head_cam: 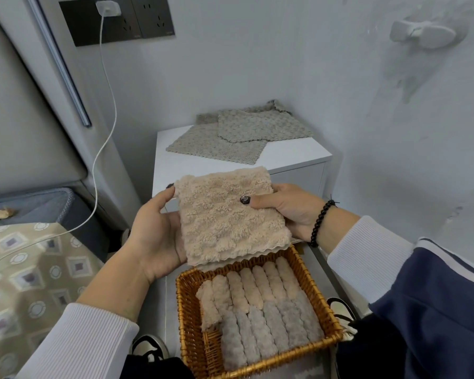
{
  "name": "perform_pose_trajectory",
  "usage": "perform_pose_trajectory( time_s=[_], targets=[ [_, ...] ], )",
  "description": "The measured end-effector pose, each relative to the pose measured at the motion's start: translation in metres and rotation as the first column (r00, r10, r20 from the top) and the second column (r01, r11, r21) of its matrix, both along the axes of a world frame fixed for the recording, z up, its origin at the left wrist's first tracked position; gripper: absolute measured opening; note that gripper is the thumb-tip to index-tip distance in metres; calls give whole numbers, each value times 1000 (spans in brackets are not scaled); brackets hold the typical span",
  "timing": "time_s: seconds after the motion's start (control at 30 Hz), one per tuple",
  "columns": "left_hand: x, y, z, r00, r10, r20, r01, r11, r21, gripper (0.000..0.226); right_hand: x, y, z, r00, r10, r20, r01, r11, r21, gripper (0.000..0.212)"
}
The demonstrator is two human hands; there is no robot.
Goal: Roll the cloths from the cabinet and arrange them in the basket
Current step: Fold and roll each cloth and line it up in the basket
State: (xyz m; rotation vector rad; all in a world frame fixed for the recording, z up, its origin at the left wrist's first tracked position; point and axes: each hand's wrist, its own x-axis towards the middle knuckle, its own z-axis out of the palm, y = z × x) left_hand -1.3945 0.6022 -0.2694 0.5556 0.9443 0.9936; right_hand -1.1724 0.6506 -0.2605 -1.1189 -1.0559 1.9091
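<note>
Basket [188,318] nearly full of rolls; both hands, left hand [155,236] and right hand [290,209], grip an unrolled beige cloth [227,217]; grey cloths [238,135] remain at the cabinet [293,157] back edge.

Beige cloth [227,214] held flat above basket [192,318] — rolls [260,307] inside.

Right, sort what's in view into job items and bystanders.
Job: beige cloth held by left hand and right hand; wicker basket of rolled cloths; grey cloths on white cabinet.
Bystanders: charger cable; wall hook; patterned bedding.
</note>
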Motion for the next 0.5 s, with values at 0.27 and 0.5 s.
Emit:
perform_pose_trajectory(
  time_s=[0.27, 0.5],
  targets=[
    [8, -10, -4, 963, -22, -267, 56, 991, 120, 29, 9, -6, -2, 991, 133, 11, -133, 989, 64, 37],
    [9, -19, -3, 960, -78, -269, 135, 970, 202, 33, 21, -15, -2, 980, 191, -52, -187, 979, 83, 45]
  ],
)
